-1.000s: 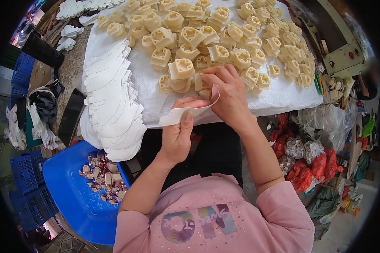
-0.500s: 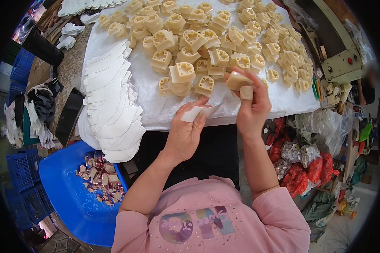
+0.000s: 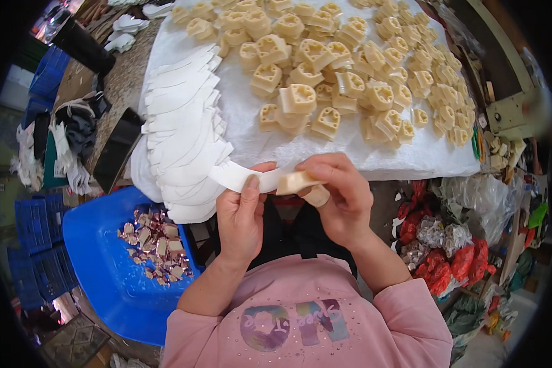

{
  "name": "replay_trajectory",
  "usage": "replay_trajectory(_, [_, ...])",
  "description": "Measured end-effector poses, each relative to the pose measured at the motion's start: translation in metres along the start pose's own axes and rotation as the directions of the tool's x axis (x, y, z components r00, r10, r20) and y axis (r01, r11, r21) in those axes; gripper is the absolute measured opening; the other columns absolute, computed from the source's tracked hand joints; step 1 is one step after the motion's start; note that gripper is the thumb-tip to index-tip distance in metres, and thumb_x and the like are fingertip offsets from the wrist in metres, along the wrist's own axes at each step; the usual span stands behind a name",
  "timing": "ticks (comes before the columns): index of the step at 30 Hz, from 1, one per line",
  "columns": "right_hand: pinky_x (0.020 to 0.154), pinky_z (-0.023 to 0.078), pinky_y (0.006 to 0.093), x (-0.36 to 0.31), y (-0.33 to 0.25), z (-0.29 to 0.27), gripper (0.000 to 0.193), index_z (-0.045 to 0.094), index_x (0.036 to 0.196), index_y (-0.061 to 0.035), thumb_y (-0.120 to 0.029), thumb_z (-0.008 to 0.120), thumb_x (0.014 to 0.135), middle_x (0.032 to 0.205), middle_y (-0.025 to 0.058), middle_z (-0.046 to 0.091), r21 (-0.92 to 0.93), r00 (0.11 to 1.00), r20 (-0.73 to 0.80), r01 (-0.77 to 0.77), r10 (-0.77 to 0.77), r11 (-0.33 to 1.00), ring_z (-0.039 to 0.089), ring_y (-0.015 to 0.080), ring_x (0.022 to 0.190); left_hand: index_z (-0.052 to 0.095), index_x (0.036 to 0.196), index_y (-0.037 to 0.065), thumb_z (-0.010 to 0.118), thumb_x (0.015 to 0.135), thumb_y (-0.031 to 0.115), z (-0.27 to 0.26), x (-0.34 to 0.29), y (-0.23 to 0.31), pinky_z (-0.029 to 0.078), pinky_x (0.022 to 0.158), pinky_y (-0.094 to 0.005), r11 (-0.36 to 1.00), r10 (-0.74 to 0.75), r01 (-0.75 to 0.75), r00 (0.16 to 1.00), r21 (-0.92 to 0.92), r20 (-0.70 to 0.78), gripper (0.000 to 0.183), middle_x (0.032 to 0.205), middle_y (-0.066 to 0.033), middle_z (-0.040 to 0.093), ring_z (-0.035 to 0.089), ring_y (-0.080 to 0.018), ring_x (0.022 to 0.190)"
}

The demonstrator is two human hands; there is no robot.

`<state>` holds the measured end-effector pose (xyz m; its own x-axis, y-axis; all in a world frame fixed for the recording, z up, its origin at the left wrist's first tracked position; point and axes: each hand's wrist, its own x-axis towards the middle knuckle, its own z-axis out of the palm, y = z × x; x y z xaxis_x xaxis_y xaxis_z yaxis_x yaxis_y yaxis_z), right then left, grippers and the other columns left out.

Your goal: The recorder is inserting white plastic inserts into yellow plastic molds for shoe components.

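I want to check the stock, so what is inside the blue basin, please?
The basin holds a heap of small pieces, pinkish and shiny, some with pale faces. The heap hides its lowest pieces and most of the bottom beneath.

The left hand (image 3: 241, 216) pinches a curved white strip (image 3: 234, 176); the right hand (image 3: 345, 199) holds a cream block (image 3: 296, 182) near its end. Cream pieces (image 3: 313, 55) crowd the tabletop (image 3: 245, 146) (overlapping white cutouts (image 3: 181, 135) line its left side).
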<state>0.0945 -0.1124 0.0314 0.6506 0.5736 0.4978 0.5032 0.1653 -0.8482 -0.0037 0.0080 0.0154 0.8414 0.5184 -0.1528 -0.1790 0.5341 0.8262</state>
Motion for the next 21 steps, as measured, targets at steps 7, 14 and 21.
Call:
replay_trajectory(7, [0.067, 0.051, 0.0344, -0.003, 0.016, 0.026, 0.044, 0.058, 0.107, -0.0027, 0.013, 0.062, 0.066, 0.099, 0.0147, 0.061, -0.131, 0.931, -0.019, 0.360, -0.366, 0.924, 0.061, 0.0287, 0.082, 0.051, 0.117, -0.009, 0.041, 0.098, 0.020, -0.002, -0.013, 0.012, 0.049, 0.081, -0.0297, 0.993, -0.007, 0.008, 1.000, -0.116, 0.006, 0.036, 0.111, -0.0143, 0.060, 0.060, -0.0178, 0.097])
replay_trajectory(14, [0.068, 0.050, 0.0353, -0.001, 0.012, 0.024, 0.043, 0.059, 0.105, -0.0027, 0.011, 0.064, 0.065, 0.100, 0.0137, 0.061, -0.122, 0.912, -0.024, 0.404, -0.410, 0.906, 0.059, 0.0289, 0.082, 0.050, 0.118, -0.012, 0.039, 0.099, 0.019, -0.007, -0.017, 0.009, 0.046, 0.089, -0.0310, 0.998, 0.002, -0.004, 1.000, 0.064, 0.026, 0.038, 0.115, -0.0174, 0.058, 0.058, -0.0186, 0.103])
replay_trajectory(21, [0.068, 0.049, 0.0354, -0.002, 0.013, 0.022, 0.042, 0.059, 0.103, -0.0031, 0.012, 0.063, 0.063, 0.100, 0.0131, 0.062, -0.119, 0.922, -0.019, 0.382, -0.386, 0.917, 0.057, 0.0289, 0.082, 0.046, 0.121, -0.013, 0.034, 0.100, 0.018, 0.000, -0.020, 0.012, 0.045, 0.091, -0.0318, 0.997, 0.027, -0.034, 0.995, 0.076, 0.096, 0.039, 0.118, -0.0179, 0.055, 0.056, -0.0194, 0.106])
